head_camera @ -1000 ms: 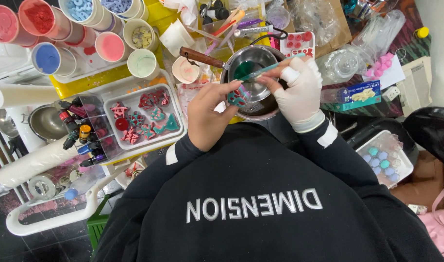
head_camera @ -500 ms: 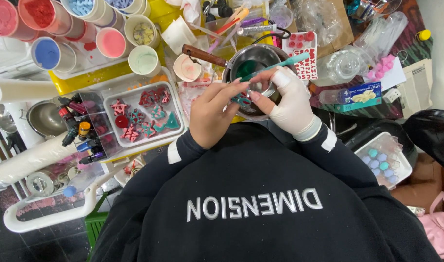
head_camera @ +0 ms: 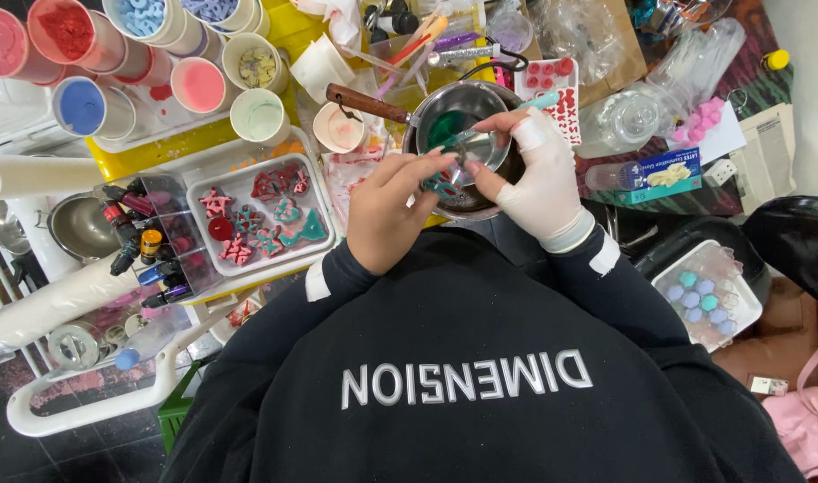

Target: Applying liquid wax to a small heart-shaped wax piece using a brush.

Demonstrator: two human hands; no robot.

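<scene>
My bare left hand (head_camera: 393, 215) and gloved right hand (head_camera: 538, 183) meet over the steel pan (head_camera: 453, 116), fingers pinched together on a small teal piece (head_camera: 445, 183) held just above its green liquid. Left of them lies a white tray (head_camera: 324, 246) of moulded shapes; beyond stand cups (head_camera: 258, 116) of coloured powder.

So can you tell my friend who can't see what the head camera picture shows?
A person's bare left hand and white-gloved right hand work together on a small object over a round metal pan with green liquid. Left of them sits a white plastic tray of red and teal moulded shapes, with paper cups of pink and blue powder beyond.
</scene>
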